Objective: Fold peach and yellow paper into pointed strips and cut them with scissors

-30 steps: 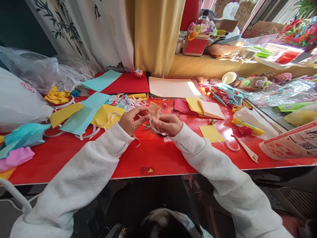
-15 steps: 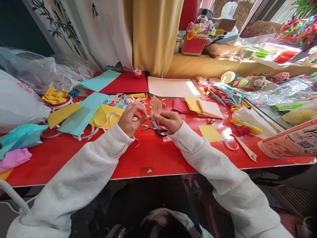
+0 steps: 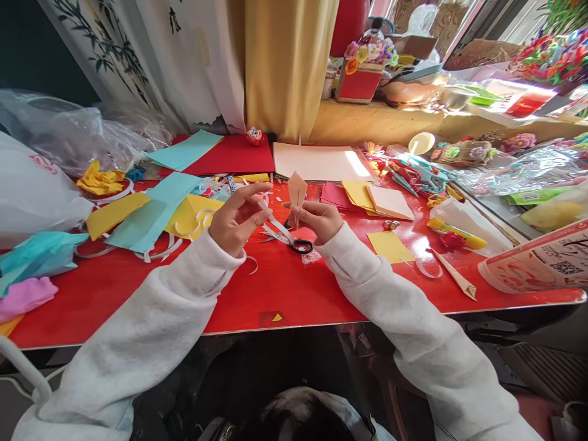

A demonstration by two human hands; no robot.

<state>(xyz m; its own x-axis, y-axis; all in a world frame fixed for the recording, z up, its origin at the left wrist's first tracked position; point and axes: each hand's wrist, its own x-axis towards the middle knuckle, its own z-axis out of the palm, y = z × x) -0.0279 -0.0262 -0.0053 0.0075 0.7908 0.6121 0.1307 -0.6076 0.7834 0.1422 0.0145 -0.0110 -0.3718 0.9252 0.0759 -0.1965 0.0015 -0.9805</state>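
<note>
My right hand (image 3: pixel 321 220) pinches the lower end of a folded peach paper piece (image 3: pixel 297 187), which stands upright with its pointed tip up. Facing it, my left hand (image 3: pixel 239 219) grips a thin white strip (image 3: pixel 278 228) between thumb and fingers; the strip slants down to the right, below the folded paper. Whether its far end touches the paper I cannot tell. Beneath my hands lie scissors with black handles (image 3: pixel 302 246), partly covered by the strip. Another folded peach paper piece (image 3: pixel 454 274) rests on the red table (image 3: pixel 321 294) at the right.
Yellow paper squares (image 3: pixel 390 246), a peach stack (image 3: pixel 390 202) and a glue tube (image 3: pixel 457 234) lie to the right. A large paper cup (image 3: pixel 537 260) stands near the right edge. Blue sheets (image 3: pixel 156 208), yellow sheets and curled white strips spread on the left, beside plastic bags (image 3: pixel 37 190).
My left hand has moved left and slightly down, drawing the white strip out away from the right hand. The folded paper has turned and now shows its pointed tip upward.
</note>
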